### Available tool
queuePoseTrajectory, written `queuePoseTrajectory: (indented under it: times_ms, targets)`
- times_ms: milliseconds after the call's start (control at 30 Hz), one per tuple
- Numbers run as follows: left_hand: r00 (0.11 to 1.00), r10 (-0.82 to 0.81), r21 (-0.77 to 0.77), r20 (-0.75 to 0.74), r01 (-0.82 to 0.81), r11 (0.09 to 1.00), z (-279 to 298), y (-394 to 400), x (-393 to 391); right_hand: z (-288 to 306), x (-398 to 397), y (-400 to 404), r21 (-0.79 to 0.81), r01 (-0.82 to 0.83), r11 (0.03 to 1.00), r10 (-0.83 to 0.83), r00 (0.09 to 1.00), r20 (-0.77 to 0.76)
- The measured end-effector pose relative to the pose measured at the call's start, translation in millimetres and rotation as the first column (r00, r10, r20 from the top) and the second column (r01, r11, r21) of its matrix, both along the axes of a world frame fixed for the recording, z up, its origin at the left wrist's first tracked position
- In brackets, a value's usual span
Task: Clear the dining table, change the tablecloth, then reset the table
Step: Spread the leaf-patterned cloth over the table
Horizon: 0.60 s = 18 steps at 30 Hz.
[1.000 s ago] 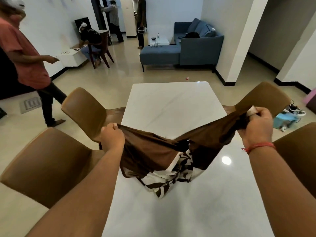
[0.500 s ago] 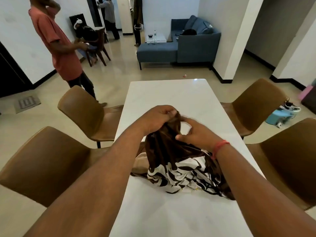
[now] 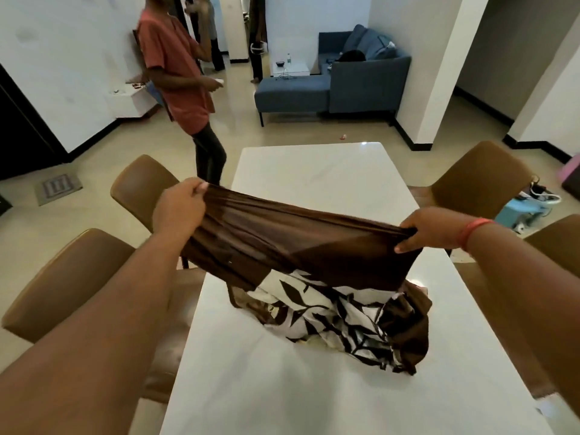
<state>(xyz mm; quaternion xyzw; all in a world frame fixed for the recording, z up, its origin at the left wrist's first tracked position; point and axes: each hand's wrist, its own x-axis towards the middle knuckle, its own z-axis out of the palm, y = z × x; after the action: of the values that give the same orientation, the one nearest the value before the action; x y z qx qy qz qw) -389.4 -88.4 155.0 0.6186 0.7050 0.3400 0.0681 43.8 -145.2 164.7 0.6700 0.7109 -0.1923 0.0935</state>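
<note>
Brown cloth: edge stretched in air above table, rest heaped on top.
Left hand: pinching one end.
Right hand: pinching other end.
Advice: find true corners, lift, spread evenly.

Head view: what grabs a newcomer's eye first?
The brown cloth stretched taut between the left hand and right hand over the middle of the white table, its leaf-patterned part bunched on the tabletop below. Next, the person in a red shirt standing past the table's far left corner, and the blue sofa at the back.
</note>
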Motion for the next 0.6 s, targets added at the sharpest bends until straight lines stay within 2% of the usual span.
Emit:
queuePoseTrajectory:
  times_ms: [100,200,233,267,300,333,367,400,433,500,567,600]
  targets:
    - [0.976,0.183,0.051,0.120,-0.190,0.980,4,-4,-15,25,26,7,0.105,0.052,0.993,-0.058,0.997,0.055]
    - [0.913,0.345,0.052,0.217,-0.363,0.930,14,-2,-24,42,38,17,0.354,0.128,0.927,-0.160,0.985,0.063]
    - [0.880,0.387,0.056,0.277,-0.417,0.907,16,0,-24,44,33,19,0.439,0.170,0.882,-0.174,0.984,-0.032]
    - [0.843,0.411,0.056,0.348,-0.456,0.888,20,1,-20,44,26,21,0.496,0.243,0.834,-0.153,0.964,-0.216]
    - [0.817,0.410,0.046,0.406,-0.466,0.883,23,3,-13,42,14,20,0.489,0.352,0.798,-0.102,0.879,-0.467]
    - [0.818,0.386,0.026,0.426,-0.438,0.899,27,2,-1,39,1,16,0.386,0.470,0.794,-0.049,0.682,-0.730]
    - [0.849,0.332,0.001,0.412,-0.364,0.931,30,0,12,38,-15,12,0.248,0.521,0.817,-0.025,0.461,-0.887]
    - [0.894,0.242,-0.021,0.377,-0.252,0.967,33,-2,27,37,-29,10,0.175,0.523,0.834,-0.010,0.332,-0.943]
    - [0.934,0.125,-0.034,0.334,-0.120,0.992,33,-4,43,36,-41,11,0.203,0.497,0.844,0.022,0.345,-0.938]
    - [0.952,-0.149,-0.041,0.267,0.166,0.985,35,-10,76,34,-66,12,0.378,0.370,0.849,0.129,0.547,-0.827]
    - [0.859,-0.456,-0.083,0.232,0.485,0.871,33,-18,111,35,-87,15,0.555,0.173,0.814,0.253,0.754,-0.606]
    - [0.784,-0.582,-0.147,0.215,0.615,0.775,31,-23,129,37,-96,15,0.599,0.109,0.793,0.285,0.803,-0.524]
